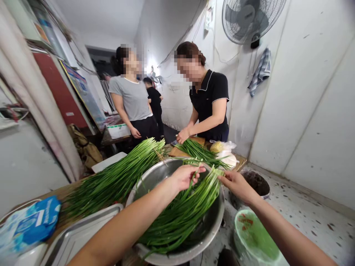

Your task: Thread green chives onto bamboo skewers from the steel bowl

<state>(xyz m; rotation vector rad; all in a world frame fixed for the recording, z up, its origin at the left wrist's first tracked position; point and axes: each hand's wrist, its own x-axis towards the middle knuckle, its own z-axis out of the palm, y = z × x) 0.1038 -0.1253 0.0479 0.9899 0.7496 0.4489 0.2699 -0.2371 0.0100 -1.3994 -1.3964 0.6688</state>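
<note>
A bundle of green chives [180, 214] lies across a large steel bowl [155, 175] on the wooden table. My left hand [185, 176] pinches a few chive stalks near their upper ends above the bowl. My right hand [235, 183] holds the ends of the same bundle at the bowl's right rim. A bigger pile of chives [116, 177] lies on the table to the left of the bowl.
A person in a black shirt [209, 98] handles more chives [198, 151] on a cutting board across the table. Two other people stand behind. A steel tray [74, 232] and blue packet [36, 221] lie near left. A green bucket [253, 236] and dark basin [256, 183] stand on the floor.
</note>
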